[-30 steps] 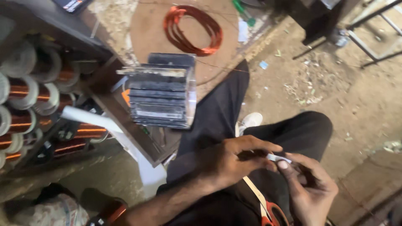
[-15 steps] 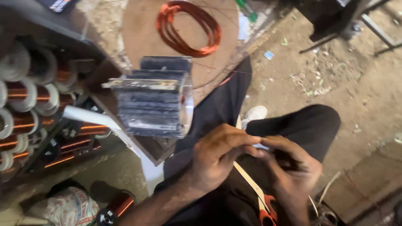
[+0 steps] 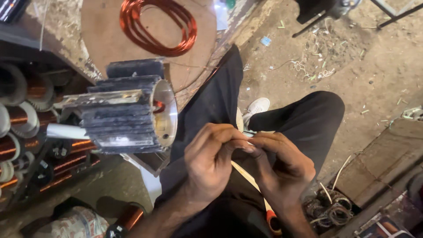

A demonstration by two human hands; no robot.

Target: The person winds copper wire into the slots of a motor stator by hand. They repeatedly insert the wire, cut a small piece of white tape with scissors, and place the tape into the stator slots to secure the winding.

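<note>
Left hand [image 3: 211, 163]: fingers curled, tips pinching a small white strip [image 3: 249, 143] at its 2 o'clock. Right hand [image 3: 282, 165]: fingertips pressed on the same strip from 10 o'clock; strip mostly hidden between both grips. Finned motor stator [image 3: 128, 110]: at 10 o'clock, near. Copper wire coil [image 3: 156, 24]: at 12 o'clock, well apart. Orange-handled tool [image 3: 271, 218]: on the lap below.

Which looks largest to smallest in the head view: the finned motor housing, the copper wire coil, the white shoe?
1. Motor housing, though it sits nearer the camera, so this is unsure.
2. Copper coil, close behind.
3. White shoe, clearly smallest.
</note>
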